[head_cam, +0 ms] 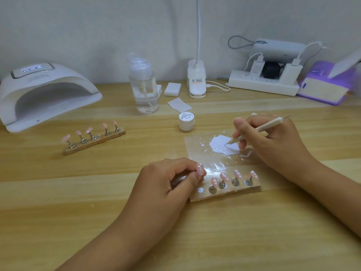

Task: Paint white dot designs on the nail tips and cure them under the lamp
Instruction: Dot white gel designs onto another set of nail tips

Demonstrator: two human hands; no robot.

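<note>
Wooden worktop point(78, 202): left hand point(168, 184) pinches a nail tip point(199, 169); right hand point(273, 137) grips a dotting tool point(259, 130) touching white paint point(222, 143).

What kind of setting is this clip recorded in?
Probably a home or small-studio nail-art desk. A curing lamp sits on the wooden table, a stand of pink nail tips is set out, and the right hand holds a dotting tool to white gel.
</note>
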